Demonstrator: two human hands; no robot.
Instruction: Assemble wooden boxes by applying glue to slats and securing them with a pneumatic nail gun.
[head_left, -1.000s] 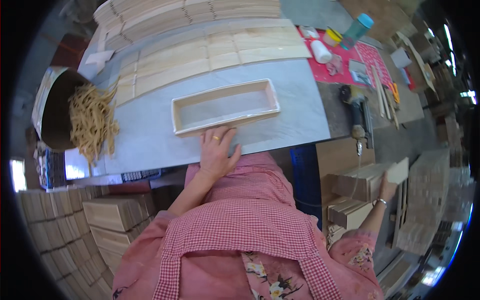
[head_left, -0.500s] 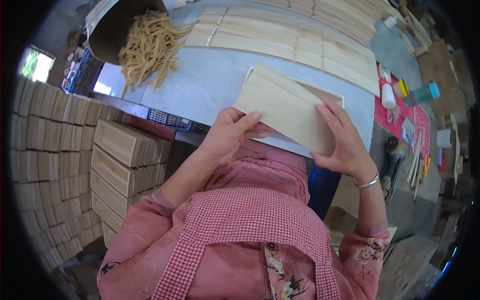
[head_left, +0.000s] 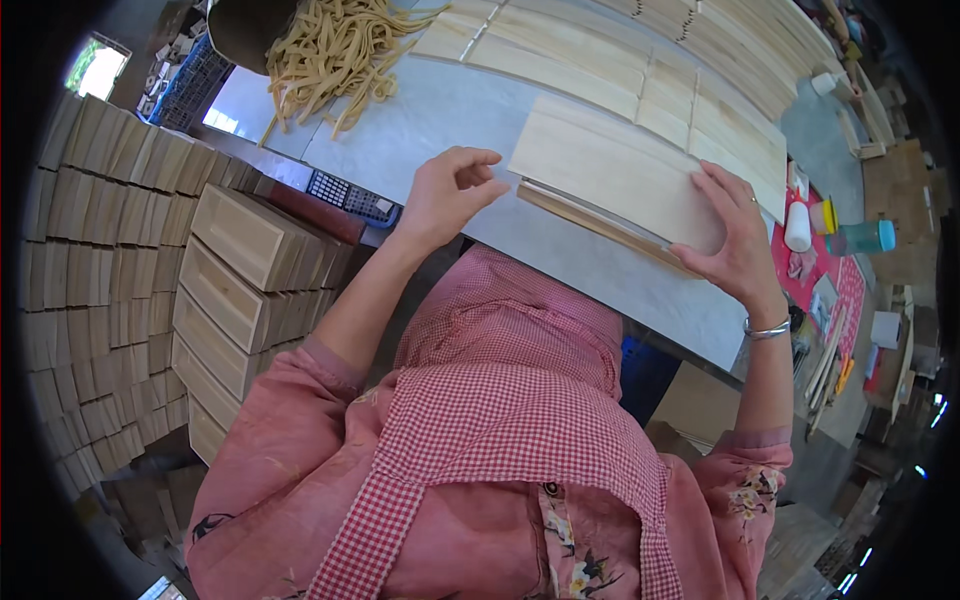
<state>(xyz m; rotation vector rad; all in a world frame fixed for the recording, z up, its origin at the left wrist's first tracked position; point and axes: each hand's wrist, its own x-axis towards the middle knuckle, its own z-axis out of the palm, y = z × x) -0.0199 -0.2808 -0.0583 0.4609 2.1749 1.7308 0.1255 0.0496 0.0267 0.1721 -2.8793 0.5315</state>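
A thin pale wooden board [head_left: 605, 165] lies over a shallow wooden box [head_left: 600, 229] on the table, and only the box's near side shows beneath it. My right hand [head_left: 738, 238] spans the board's right end, fingers on the far side and thumb at the near edge. Off the board's left end, my left hand [head_left: 448, 196] is raised and holds nothing. Its fingers are curled, with the thumb apart from them.
Wooden panels [head_left: 560, 65] cover the table's far side. Tan bands [head_left: 335, 50] spill from a dark container at the far left. Wooden trays [head_left: 225, 275] are stacked at my left. A white bottle [head_left: 797, 228] and a teal-lidded jar [head_left: 865, 237] stand at the right.
The board has gone from tilted in both hands to lying over the box. My left hand has let go and moved left. The view has shifted slightly.
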